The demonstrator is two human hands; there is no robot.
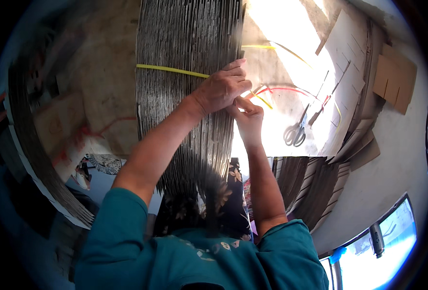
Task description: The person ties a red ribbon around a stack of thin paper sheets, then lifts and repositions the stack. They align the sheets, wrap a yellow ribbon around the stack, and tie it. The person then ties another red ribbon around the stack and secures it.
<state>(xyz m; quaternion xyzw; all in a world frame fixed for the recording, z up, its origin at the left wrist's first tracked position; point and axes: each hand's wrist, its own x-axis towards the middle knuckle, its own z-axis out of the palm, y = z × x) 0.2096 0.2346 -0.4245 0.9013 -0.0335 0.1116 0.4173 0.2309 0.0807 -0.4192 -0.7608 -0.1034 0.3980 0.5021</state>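
Observation:
A long stack of grey-brown cardboard sheets [180, 34], standing on edge and packed side by side, lies on the table in front of me. A yellow strap [170, 70] runs across it. My left hand [225, 86] is closed at the stack's right edge, where the strap passes under its fingers. Just below, my right hand [247, 115] is closed in a pinch against the left hand's fingertips. A loose yellow end sticks out to the right between the hands. The exact grip on the strap is hidden by the fingers.
Grey-handled scissors [296, 131] lie on the sunlit table [267, 140] to the right, near a red strap [289, 89]. Another yellow strap [258, 47] lies farther off. Cardboard pieces [394, 79] and stacked sheets [291, 176] stand at the right; another stack [42, 150] is at left.

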